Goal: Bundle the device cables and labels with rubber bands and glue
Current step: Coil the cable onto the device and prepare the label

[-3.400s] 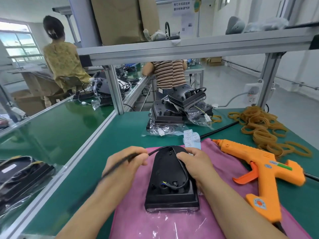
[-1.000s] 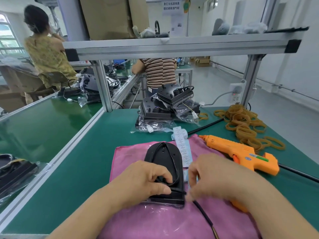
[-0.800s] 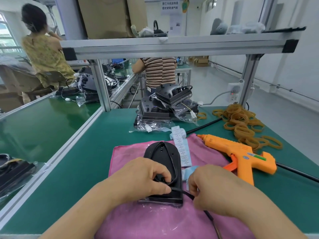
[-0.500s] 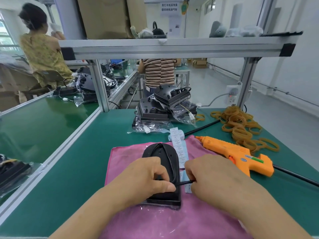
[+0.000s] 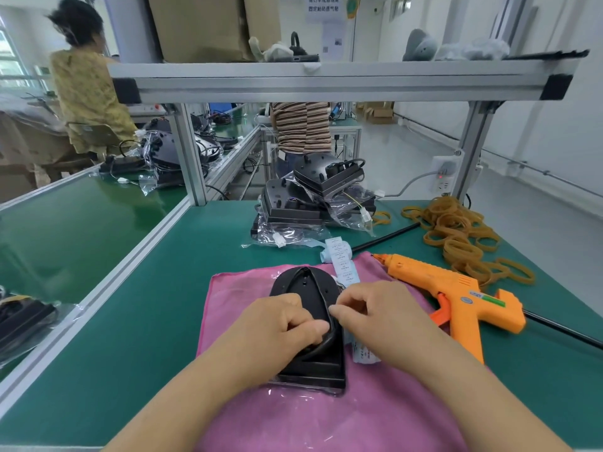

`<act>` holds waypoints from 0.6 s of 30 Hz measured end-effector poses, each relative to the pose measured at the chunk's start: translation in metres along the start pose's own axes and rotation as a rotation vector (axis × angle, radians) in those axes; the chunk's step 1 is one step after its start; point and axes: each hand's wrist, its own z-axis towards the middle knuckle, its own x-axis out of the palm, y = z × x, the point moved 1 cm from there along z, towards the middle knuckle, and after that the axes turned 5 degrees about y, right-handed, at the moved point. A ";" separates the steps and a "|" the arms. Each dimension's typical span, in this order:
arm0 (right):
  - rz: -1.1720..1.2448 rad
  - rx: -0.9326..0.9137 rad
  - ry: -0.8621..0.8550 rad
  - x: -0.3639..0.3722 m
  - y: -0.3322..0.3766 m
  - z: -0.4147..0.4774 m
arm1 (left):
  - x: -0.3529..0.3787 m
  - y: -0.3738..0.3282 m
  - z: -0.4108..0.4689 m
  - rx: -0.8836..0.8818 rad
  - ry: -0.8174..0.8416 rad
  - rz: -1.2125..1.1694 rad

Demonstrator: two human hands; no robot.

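A black device (image 5: 305, 285) lies face down on a pink cloth (image 5: 235, 295). Its black cable (image 5: 328, 340) curls along the device's right side. My left hand (image 5: 277, 324) rests on the device and pinches the cable with thumb and fingers. My right hand (image 5: 378, 314) pinches the same cable just to the right, thumb tip touching the left thumb. A strip of white labels (image 5: 341, 259) runs from beyond the cloth under my right hand. An orange glue gun (image 5: 453, 291) lies to the right. Rubber bands (image 5: 456, 233) are heaped at the back right.
A stack of bagged black devices (image 5: 313, 197) sits behind the cloth. The glue gun's black cord (image 5: 564, 331) trails off to the right. An aluminium frame post (image 5: 473, 141) and a power socket (image 5: 443, 174) stand at the back right. Two people work at benches beyond.
My right hand has drawn the loose cable up from below the device and brought it in beside my left thumb. The cable now curves along the device's right edge.
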 end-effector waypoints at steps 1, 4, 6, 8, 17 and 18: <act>0.047 0.029 -0.011 0.002 -0.001 0.000 | -0.002 -0.002 0.004 -0.032 0.012 0.039; 0.183 0.098 -0.016 0.007 -0.003 -0.001 | -0.003 -0.009 0.014 -0.117 0.055 0.115; 0.247 0.122 -0.016 0.011 -0.003 -0.005 | -0.002 -0.013 0.018 -0.170 0.091 0.133; 0.299 0.143 -0.021 0.013 -0.004 -0.007 | -0.002 -0.017 0.023 -0.217 0.142 0.154; 0.534 0.195 0.053 0.013 -0.006 -0.009 | -0.002 -0.015 0.023 -0.278 0.178 -0.136; 0.552 0.198 0.074 0.012 -0.006 -0.010 | 0.000 -0.015 0.023 -0.286 0.163 -0.131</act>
